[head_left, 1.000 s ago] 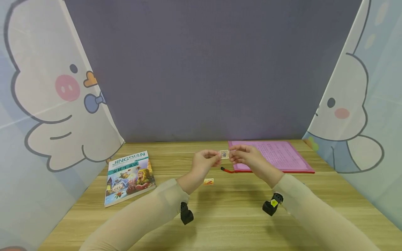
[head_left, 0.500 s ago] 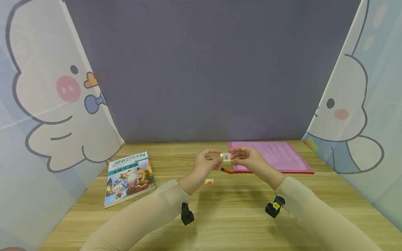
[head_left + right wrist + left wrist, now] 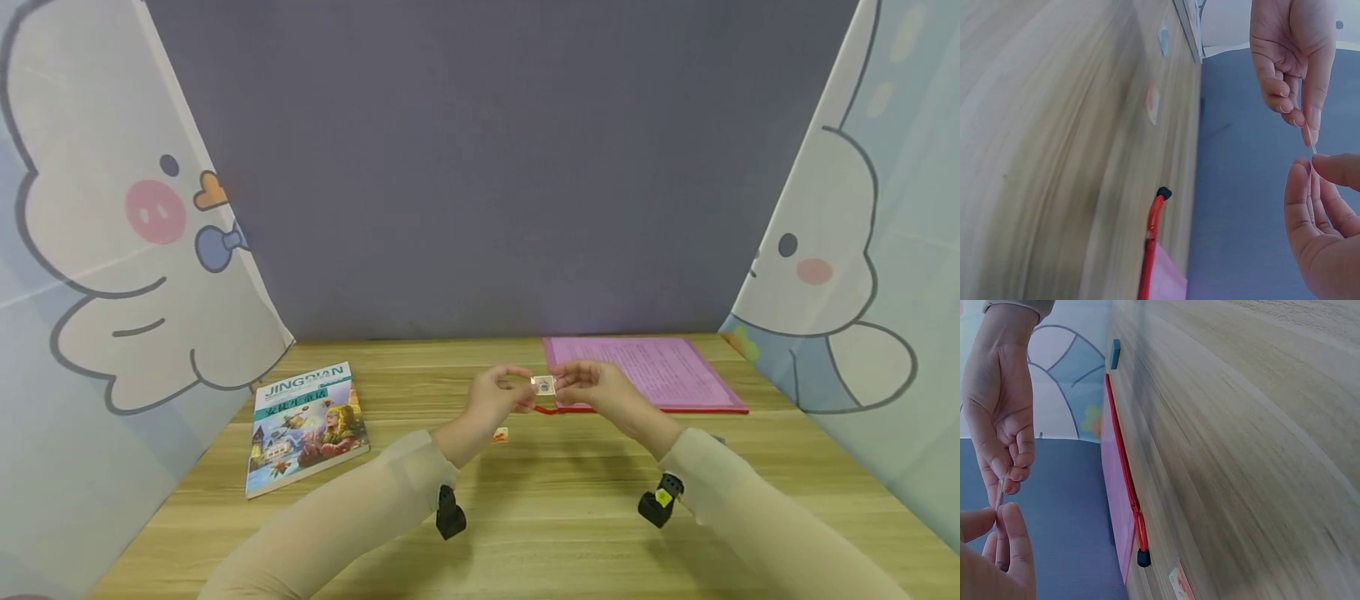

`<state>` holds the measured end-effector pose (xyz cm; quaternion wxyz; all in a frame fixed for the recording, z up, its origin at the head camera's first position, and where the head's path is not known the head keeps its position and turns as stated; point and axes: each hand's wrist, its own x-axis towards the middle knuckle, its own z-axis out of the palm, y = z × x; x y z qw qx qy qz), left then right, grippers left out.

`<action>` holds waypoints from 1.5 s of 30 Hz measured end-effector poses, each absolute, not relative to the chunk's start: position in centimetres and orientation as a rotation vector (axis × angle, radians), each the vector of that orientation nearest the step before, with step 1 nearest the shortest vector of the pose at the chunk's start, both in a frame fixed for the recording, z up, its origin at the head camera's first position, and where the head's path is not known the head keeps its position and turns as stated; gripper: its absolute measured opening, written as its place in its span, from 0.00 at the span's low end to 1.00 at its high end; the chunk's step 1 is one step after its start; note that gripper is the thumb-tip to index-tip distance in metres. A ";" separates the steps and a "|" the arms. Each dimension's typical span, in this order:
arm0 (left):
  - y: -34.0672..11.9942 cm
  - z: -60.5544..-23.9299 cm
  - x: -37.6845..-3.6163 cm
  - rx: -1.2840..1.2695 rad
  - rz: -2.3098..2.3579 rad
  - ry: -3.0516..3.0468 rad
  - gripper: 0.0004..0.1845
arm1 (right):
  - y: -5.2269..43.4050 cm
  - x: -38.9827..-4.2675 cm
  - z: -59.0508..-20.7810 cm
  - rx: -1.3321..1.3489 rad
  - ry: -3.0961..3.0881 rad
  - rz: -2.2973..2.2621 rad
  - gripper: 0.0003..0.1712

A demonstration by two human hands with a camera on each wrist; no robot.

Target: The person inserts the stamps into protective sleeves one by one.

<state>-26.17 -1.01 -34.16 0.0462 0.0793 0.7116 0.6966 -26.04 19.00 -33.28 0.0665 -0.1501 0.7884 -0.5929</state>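
Note:
Both hands hold one small, thin, stamp-like card [image 3: 543,385], pale-bordered with a dark bluish picture in its middle. It is raised over the table between the two hands. My left hand [image 3: 501,398] pinches its left edge between thumb and fingers. At the opposite edge, the thumb and fingers of my right hand [image 3: 588,385] pinch it too. Both wrist views show the card [image 3: 1000,492] almost edge-on as a clear sliver. Below the left hand, a second small card [image 3: 501,435] with an orange-red picture lies on the table, partly covered by that hand in the head view.
A pink zip pouch [image 3: 660,371] with red zip and printed sheet lies behind the right hand. An illustrated book [image 3: 307,429] lies at left. The right wrist view shows another pale small card [image 3: 1164,39]; the left wrist view shows a small teal block [image 3: 1115,354].
Both hands have shifted slightly right and lower in the head view, carrying the stamp-like card with them. The pouch's black zip pull is now hidden behind the left hand.

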 end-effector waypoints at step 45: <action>1.8 -38.9 -27.9 0.210 1.779 2.336 0.14 | 20.3 -27.6 -39.5 -0.248 2.387 -1.690 0.23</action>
